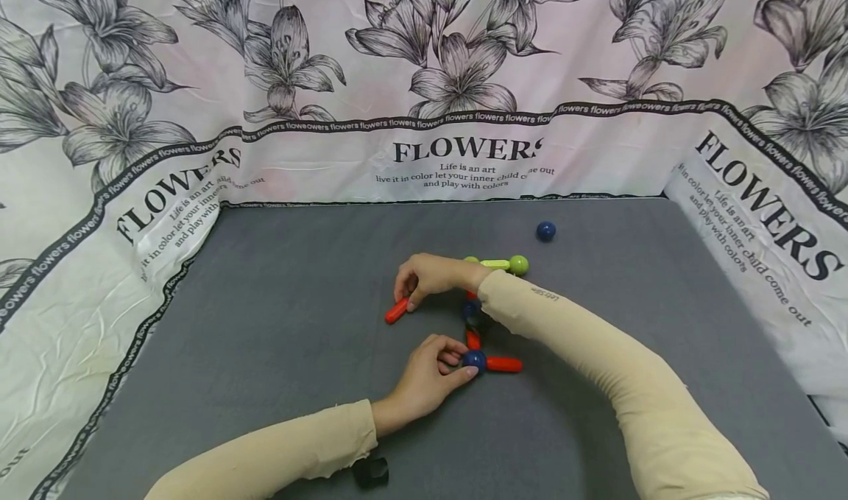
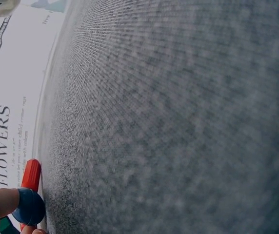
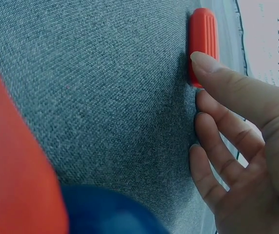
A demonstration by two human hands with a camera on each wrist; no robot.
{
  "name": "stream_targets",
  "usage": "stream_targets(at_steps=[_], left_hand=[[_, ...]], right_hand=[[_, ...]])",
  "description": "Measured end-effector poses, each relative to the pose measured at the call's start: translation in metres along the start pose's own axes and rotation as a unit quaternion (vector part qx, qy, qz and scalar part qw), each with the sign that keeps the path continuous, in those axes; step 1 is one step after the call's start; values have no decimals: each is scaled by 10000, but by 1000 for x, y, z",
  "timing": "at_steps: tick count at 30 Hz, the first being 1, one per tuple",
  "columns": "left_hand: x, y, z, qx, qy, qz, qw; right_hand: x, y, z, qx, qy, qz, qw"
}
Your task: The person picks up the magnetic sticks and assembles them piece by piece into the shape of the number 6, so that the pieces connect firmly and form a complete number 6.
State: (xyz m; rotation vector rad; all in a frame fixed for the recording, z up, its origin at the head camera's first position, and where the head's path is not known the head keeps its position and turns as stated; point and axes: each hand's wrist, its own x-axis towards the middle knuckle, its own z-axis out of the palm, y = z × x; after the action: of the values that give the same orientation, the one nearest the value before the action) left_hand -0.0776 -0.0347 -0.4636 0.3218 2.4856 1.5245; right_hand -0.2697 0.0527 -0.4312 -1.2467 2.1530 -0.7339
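Observation:
My left hand [image 1: 419, 382] pinches a blue ball [image 1: 474, 361] between thumb and fingers at the near end of a joined piece. From that ball one red rod [image 1: 505, 364] points right, and another red rod [image 1: 472, 338] leads up to a second blue ball [image 1: 470, 310], partly hidden by my right forearm. Left of the piece, my right hand [image 1: 430, 275] pinches a separate red rod [image 1: 397, 311]; in the right wrist view that ribbed rod [image 3: 203, 36] lies close to the cloth under the thumb. The left wrist view shows the held blue ball [image 2: 29, 207] with a red rod [image 2: 31, 174].
Beyond the right wrist, a yellow-green rod [image 1: 495, 264] joins a green ball [image 1: 519, 265] to another one mostly hidden. One loose blue ball [image 1: 546, 231] lies farther back. A black object [image 1: 371, 473] sits by the left sleeve. Flower-printed cloth [image 1: 464, 154] borders the grey table [image 1: 298, 279].

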Motion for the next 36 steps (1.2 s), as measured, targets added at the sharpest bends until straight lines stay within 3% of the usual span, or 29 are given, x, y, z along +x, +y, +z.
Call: stream_targets(at_steps=[15, 23, 30, 36], left_hand=[[1, 0, 0, 54, 16, -28, 10000], [0, 1, 0, 10, -40, -59, 10000], [0, 1, 0, -50, -68, -103, 9999], [0, 1, 0, -32, -61, -137, 9999]], right_hand=[[-5, -1, -6, 149, 270, 302, 9991], [-13, -2, -7, 375, 360, 191, 9985], [-28, -7, -16, 386, 424, 147, 9982], [-50, -12, -26, 88, 507, 237, 9984]])
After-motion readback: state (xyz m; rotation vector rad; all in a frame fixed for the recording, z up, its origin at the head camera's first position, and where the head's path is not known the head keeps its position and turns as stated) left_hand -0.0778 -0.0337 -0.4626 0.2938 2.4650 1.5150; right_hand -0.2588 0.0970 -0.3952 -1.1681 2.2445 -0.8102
